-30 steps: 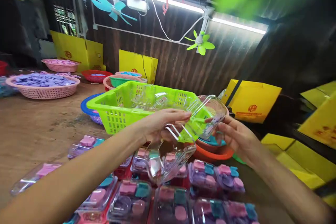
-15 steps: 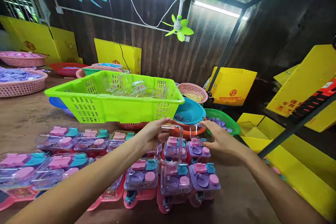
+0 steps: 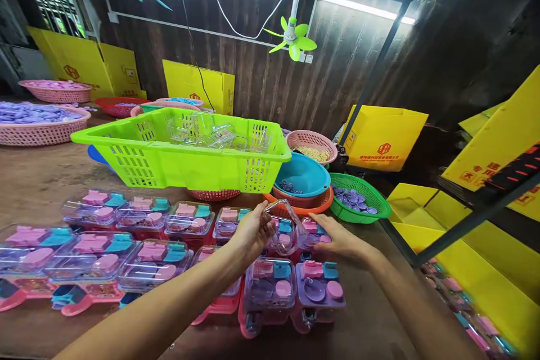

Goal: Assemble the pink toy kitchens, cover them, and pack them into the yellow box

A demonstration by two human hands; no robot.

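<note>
My left hand [image 3: 255,230] is closed on the rim of a clear plastic cover [image 3: 291,225], which is tilted above the back row of toys. My right hand [image 3: 343,239] has its fingers and thumb spread around the far right toy [image 3: 311,228], a purple-topped toy with pink and teal parts. Whether a clear cover sits on that toy I cannot make out. Nearer to me, a similar toy [image 3: 318,292] has its purple top bare. Beside it, another toy [image 3: 270,289] wears a clear cover. Several more covered toys [image 3: 158,264] stand in two rows to the left.
Behind the rows a lime-green basket [image 3: 181,163] holds clear covers. Right of it are a turquoise bowl [image 3: 301,174], an orange basket [image 3: 323,202] and a green basket [image 3: 365,216] with purple pieces. An open yellow carton [image 3: 468,253] stands right of the table, past a dark post [image 3: 375,70].
My right hand has lowered onto the far right toy; the clear cover it held no longer shows between its fingers. The cover in my left hand has tilted. The view has shifted slightly.
</note>
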